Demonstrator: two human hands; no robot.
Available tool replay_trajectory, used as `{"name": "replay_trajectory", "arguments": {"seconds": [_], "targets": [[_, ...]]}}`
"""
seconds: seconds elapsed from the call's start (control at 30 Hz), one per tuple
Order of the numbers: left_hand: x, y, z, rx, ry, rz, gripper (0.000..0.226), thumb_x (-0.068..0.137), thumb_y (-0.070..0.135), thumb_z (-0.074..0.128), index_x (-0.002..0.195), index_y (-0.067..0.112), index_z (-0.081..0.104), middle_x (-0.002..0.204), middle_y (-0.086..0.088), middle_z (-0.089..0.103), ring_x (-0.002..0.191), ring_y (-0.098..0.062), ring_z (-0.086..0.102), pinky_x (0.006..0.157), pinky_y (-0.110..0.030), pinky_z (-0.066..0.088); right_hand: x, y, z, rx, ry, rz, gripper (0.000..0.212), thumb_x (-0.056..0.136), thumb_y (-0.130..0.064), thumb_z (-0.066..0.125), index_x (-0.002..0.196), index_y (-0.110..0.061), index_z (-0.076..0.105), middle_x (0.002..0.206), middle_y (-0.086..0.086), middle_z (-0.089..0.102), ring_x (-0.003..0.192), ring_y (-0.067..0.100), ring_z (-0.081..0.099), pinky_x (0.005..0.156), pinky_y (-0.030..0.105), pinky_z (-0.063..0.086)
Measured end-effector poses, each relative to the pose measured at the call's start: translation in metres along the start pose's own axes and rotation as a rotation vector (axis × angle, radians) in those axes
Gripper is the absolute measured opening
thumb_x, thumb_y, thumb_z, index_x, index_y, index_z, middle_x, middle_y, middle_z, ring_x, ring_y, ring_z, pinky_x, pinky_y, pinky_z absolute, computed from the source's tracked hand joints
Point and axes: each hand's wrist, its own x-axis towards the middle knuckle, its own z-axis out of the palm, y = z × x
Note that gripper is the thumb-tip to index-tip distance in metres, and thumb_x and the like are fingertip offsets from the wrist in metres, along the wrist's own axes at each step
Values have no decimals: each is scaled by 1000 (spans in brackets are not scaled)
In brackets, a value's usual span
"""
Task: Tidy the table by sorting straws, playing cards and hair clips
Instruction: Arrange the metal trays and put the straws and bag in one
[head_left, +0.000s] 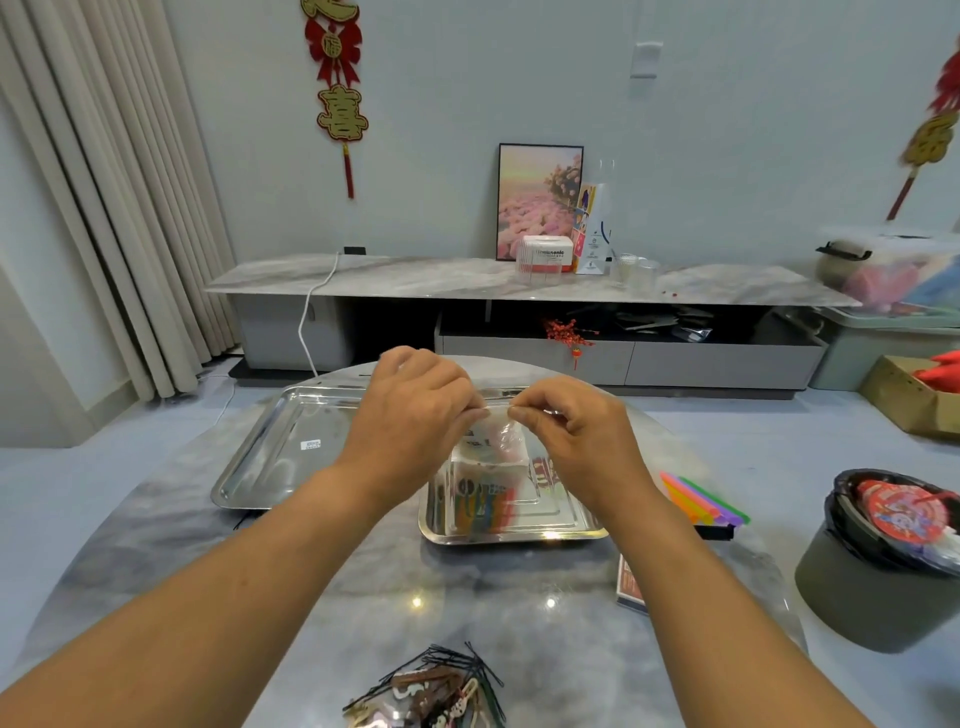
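Both hands are raised over the table's middle. My left hand (415, 415) and my right hand (566, 421) each pinch one top edge of a clear plastic bag (498, 439) that hangs between them above a small steel tray (519, 532). What the bag holds is blurred. Coloured straws (701, 499) lie on the table to the right. A deck of playing cards (631, 584) sits under my right forearm, partly hidden. A heap of hair clips and bobby pins (436, 693) lies at the near edge.
A larger steel tray (270, 447) sits at the back left of the round marble table (208, 545). A grey bin with a black liner (883, 566) stands to the right. A low marble TV cabinet (415, 280) lines the far wall.
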Motion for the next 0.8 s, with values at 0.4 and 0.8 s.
{"name": "replay_trajectory", "arguments": {"seconds": [0.4, 0.8], "targets": [[-31, -31, -5, -4, -202, -73, 13, 90, 29, 61, 86, 16, 63, 81, 3, 59, 52, -17, 52, 40, -25, 31, -7, 8, -8, 20, -7, 62, 5, 85, -11, 73, 83, -15, 73, 82, -7, 67, 80, 6, 61, 70, 14, 47], [-68, -4, 46, -313, -437, -507, 17, 96, 29, 57, 100, 17, 68, 97, 6, 61, 88, -14, 60, 72, -21, 42, -35, 47, 21, -420, -399, 258, 10, 85, -24, 74, 94, -24, 79, 101, -6, 65, 102, 16, 57, 88, 30, 41]]}}
